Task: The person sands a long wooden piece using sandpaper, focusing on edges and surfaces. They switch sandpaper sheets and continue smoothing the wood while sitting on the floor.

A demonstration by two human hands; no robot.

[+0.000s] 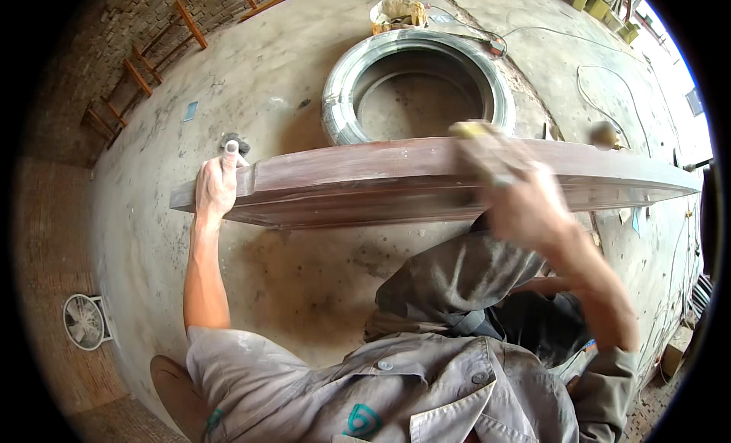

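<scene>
A long reddish-brown wooden panel (358, 163), dusted pale along its top edge, lies crosswise before me. Around its left end my left hand (216, 187) is closed, thumb pointing up. A dark roundish lump (236, 143) shows just beyond that thumb. My right hand (525, 207), smeared by motion, grips a blurred sanding block (487, 150) with a yellowish far end. The block is over the panel's upper edge, right of the middle. My bent knee (457, 279) is below the panel.
Past the panel a dusty tyre (343, 100) lies flat on the concrete floor (259, 85). Behind it stands a worn tub (397, 15), with a cable (541, 30) trailing right. Wooden frames (137, 77) lean at the left wall, near a white fan (84, 321). A blurred round thing (604, 136) shows at right.
</scene>
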